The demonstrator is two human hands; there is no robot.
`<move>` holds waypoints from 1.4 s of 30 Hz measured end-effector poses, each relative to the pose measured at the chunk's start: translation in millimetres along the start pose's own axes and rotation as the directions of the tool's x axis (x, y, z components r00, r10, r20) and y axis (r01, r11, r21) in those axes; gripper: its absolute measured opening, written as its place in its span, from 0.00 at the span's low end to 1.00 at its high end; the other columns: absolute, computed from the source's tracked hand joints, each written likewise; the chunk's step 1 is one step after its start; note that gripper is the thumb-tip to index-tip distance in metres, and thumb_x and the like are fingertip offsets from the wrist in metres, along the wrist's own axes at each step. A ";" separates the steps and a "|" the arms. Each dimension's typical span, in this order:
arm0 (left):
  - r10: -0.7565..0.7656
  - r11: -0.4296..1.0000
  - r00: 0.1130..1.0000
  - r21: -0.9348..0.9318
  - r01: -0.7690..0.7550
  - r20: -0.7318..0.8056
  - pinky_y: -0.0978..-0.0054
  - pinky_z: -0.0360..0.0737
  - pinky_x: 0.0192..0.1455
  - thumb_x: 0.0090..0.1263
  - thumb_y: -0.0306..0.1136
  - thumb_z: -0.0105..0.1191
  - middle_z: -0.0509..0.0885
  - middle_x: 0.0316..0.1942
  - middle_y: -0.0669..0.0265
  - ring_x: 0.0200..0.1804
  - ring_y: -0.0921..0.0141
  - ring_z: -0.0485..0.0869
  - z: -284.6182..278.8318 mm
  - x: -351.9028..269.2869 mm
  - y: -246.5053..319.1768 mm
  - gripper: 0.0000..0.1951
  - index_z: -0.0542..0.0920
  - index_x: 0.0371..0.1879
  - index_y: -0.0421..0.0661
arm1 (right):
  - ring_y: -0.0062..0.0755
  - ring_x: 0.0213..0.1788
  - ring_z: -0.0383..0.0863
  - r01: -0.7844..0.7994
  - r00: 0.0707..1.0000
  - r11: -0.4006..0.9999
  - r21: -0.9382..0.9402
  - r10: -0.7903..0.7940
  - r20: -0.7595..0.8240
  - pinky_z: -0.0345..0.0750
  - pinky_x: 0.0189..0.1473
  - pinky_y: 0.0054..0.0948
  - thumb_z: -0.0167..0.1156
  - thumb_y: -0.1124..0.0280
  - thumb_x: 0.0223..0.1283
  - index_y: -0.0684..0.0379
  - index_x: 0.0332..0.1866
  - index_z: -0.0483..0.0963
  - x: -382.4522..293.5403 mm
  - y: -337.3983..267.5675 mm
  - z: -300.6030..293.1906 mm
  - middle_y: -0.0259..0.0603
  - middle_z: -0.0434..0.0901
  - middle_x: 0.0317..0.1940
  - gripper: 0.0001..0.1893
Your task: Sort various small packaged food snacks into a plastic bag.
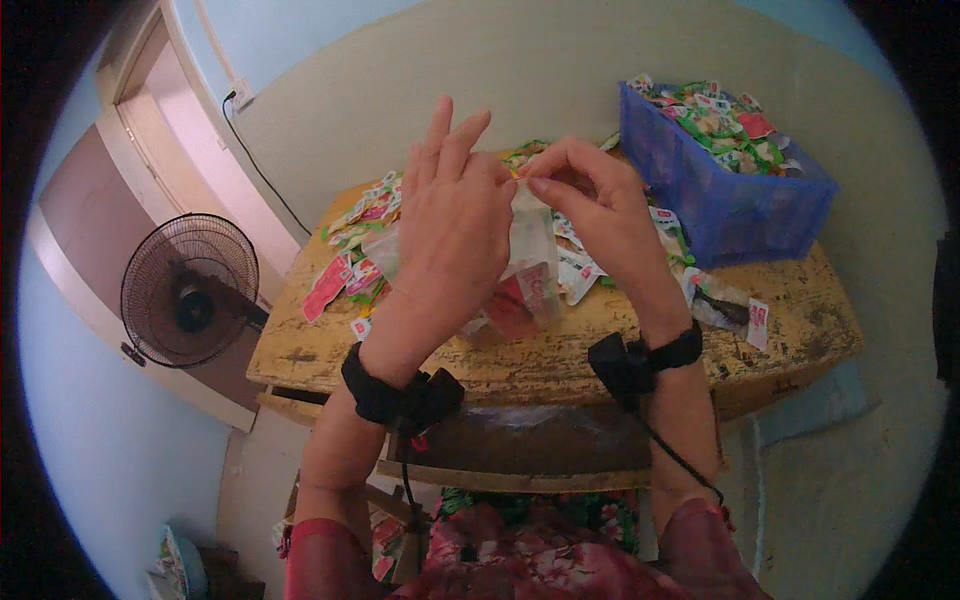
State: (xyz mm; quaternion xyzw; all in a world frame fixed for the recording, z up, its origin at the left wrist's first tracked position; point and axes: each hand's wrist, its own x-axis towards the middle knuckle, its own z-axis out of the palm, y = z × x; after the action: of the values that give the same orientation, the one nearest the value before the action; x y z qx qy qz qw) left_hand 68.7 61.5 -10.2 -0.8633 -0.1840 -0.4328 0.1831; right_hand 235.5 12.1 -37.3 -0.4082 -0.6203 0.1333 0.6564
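Both of my hands are raised over a worn yellow wooden table [480, 371]. With thumb and index finger my left hand [457, 217] pinches the upper part of a clear plastic bag [534, 232], its other fingers spread upward. My right hand [600, 202] pinches a thin reddish strand or edge at the bag's top, close to the left fingertips; which of these it is, I cannot tell. The bag hangs between the hands, with red packaging [517, 300] in its lower part. Small printed snack packets [375, 202] lie around and behind the hands.
A blue plastic basket [757, 217] heaped with packets [720, 124] stands at the table's back right. One packet [724, 307] lies at the right. An open drawer [525, 442] juts out below the table's front edge. A black fan [191, 292] stands left, near a doorway.
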 end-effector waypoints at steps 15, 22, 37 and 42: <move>-0.162 0.987 0.986 0.001 0.162 0.038 0.50 0.66 0.72 0.75 0.27 0.53 0.77 0.59 0.48 0.74 0.45 0.66 -38.5 -61.1 -55.2 0.05 0.76 0.37 0.38 | 0.15 0.41 0.79 -0.068 0.998 0.997 -0.044 0.067 -0.013 0.75 0.45 0.19 0.61 0.77 0.68 0.64 0.41 0.78 3.4 5.6 -6.3 0.29 0.82 0.35 0.02; -0.257 0.932 0.966 -0.261 0.252 0.013 0.61 0.78 0.56 0.72 0.29 0.60 0.83 0.45 0.54 0.54 0.55 0.82 -36.5 -56.1 -45.0 0.10 0.77 0.46 0.38 | 0.16 0.40 0.79 -0.077 0.997 0.994 -0.078 0.076 -0.021 0.75 0.45 0.20 0.59 0.76 0.69 0.64 0.40 0.77 5.5 11.6 -12.6 0.31 0.82 0.35 0.03; -0.435 0.637 0.882 -0.630 0.444 0.182 0.75 0.76 0.49 0.67 0.29 0.67 0.82 0.34 0.69 0.41 0.76 0.79 -23.9 -51.0 -43.7 0.07 0.85 0.36 0.39 | 0.30 0.50 0.82 0.142 0.971 0.784 -0.604 -0.230 -0.071 0.77 0.55 0.29 0.61 0.73 0.67 0.61 0.48 0.78 -3.5 -21.0 -18.6 0.41 0.83 0.46 0.08; -0.369 0.700 0.920 -0.611 0.370 0.135 0.75 0.75 0.48 0.66 0.27 0.67 0.83 0.33 0.68 0.41 0.74 0.79 -31.8 -48.0 -32.9 0.06 0.84 0.35 0.39 | 0.48 0.68 0.73 0.530 0.827 0.550 -0.646 -0.503 0.251 0.71 0.68 0.44 0.62 0.74 0.59 0.59 0.51 0.79 -7.2 -39.9 23.4 0.43 0.81 0.58 0.14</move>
State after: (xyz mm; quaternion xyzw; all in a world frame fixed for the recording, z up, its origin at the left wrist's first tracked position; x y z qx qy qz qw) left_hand 4.7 67.1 -26.4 -0.8202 -0.1994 -0.4957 -0.2044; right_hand 199.3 -9.4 -16.8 -0.4195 -0.7273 -0.2993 0.4534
